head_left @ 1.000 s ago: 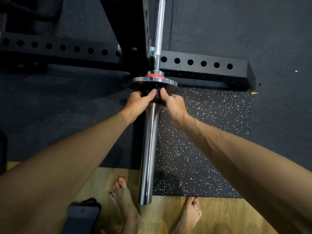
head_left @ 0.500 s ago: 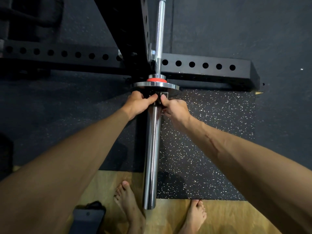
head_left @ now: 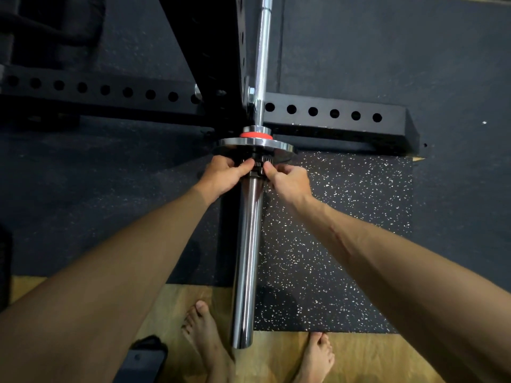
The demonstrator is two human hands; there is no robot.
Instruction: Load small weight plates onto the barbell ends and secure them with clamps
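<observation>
Compared with half a second ago, both hands have curled more tightly around the black clamp (head_left: 258, 168), the thumbs now pressed closer together over its top, while the clamp itself sits in the same spot against the plate. The left hand (head_left: 225, 175) grips the clamp from its 9 o'clock side, fingers wrapped under and thumb lying across the top toward the middle. The clamp rings the chrome barbell sleeve (head_left: 247, 258) and lies between the two thumbs, touching the near face of the small metal weight plate (head_left: 255, 146), which stands on edge on the sleeve at the clamp's 12 o'clock. Just beyond the plate, a red collar band (head_left: 255, 134) shows where the sleeve meets the thinner barbell shaft (head_left: 262, 51), which runs on toward 12 o'clock beside the black rack upright (head_left: 213, 51). The right hand (head_left: 289, 182) holds the clamp from its 3 o'clock side, thumb tip on the clamp's top edge and fingers folded in below. The free length of the sleeve extends toward 6 o'clock, ending between two bare feet (head_left: 206, 333) on the wooden floor (head_left: 373, 357). A speckled rubber mat (head_left: 345, 230) lies under the right forearm, and the rack's holed base beam (head_left: 331, 114) crosses at the mat's 12 o'clock edge.
</observation>
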